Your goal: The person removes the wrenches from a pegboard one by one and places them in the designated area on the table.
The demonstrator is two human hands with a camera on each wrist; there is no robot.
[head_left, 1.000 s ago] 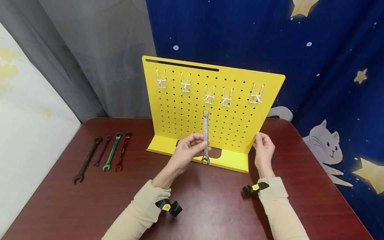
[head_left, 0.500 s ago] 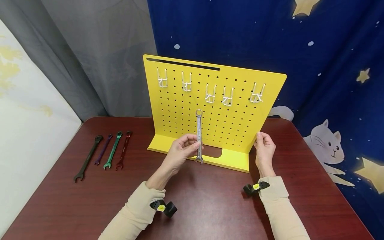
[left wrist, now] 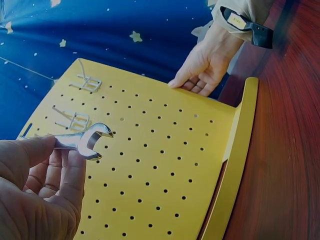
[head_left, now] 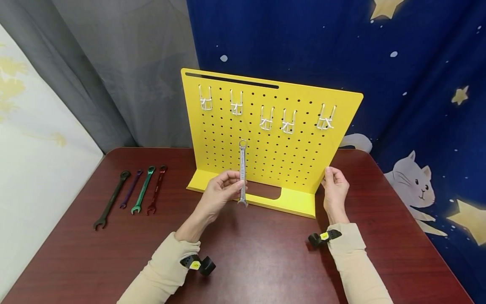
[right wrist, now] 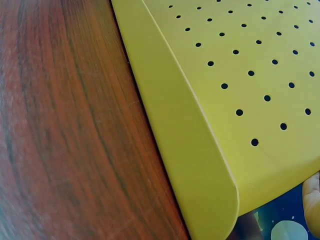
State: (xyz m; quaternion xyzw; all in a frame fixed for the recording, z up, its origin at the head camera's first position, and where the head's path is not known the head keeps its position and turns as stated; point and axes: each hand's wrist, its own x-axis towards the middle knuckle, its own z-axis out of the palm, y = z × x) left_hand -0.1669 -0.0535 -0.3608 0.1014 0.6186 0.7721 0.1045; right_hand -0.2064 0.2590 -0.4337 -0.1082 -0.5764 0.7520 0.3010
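My left hand (head_left: pixel 216 196) pinches a silver combination wrench (head_left: pixel 242 162) between thumb and fingers. The wrench stands nearly upright before the yellow pegboard (head_left: pixel 212 139), ring end up. Its open jaw end (left wrist: pixel 86 142) appears in the left wrist view, near the thumb. At the pegboard's right edge, my right hand (head_left: pixel 335 190) grips the board, thumb on the front side and fingers partly hidden behind. Only a bit of that hand (right wrist: pixel 312 200) enters the right wrist view. Several white double hooks (head_left: pixel 205 104) hang on the board's upper part and carry nothing.
On the table's left lie a black wrench (head_left: pixel 111 202), a purple wrench (head_left: pixel 130 190), a green wrench (head_left: pixel 143 190) and a red wrench (head_left: pixel 157 190), side by side. Behind the dark red table (head_left: pixel 265 253) hang a grey curtain (head_left: pixel 152 76) and a blue one (head_left: pixel 303 42).
My left hand has moved left with the silver wrench, from below the middle hooks toward the board's left half. The right hand keeps its place at the board's edge.
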